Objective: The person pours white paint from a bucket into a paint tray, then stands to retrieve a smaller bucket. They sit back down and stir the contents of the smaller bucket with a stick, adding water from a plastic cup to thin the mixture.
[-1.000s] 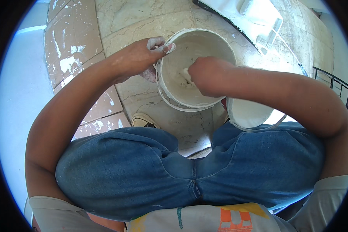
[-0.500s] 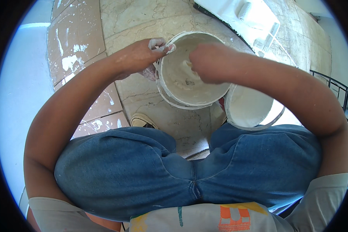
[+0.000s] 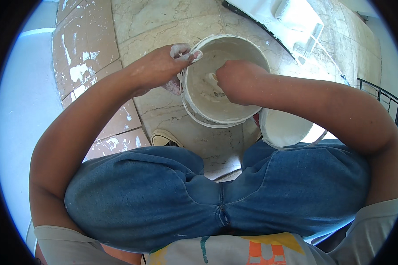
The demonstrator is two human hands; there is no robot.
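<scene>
A white bucket (image 3: 247, 50) with a whitish coating inside stands on the tiles between my feet. My left hand (image 3: 167, 64), its thumb and fingers smeared with white, is closed on the bucket's left rim. My right hand (image 3: 239, 84) is inside the bucket, curled into a fist around something whose pale tip shows by the knuckles; the rest of it is hidden. Pale, thick stuff coats the bottom. The bucket's wire handle (image 3: 208, 124) hangs on the near side.
A second white bucket (image 3: 287, 126) stands by my right knee, under my right forearm. At the far right lie a white paint tray (image 3: 269, 20) and a paint roller (image 3: 284, 9). Paint-spattered brown cardboard (image 3: 86, 53) covers the floor to the left; a black railing (image 3: 380, 92) rises at right.
Inside the bucket my right hand has shifted slightly nearer to me, and it is less blurred. My left hand keeps its place on the rim.
</scene>
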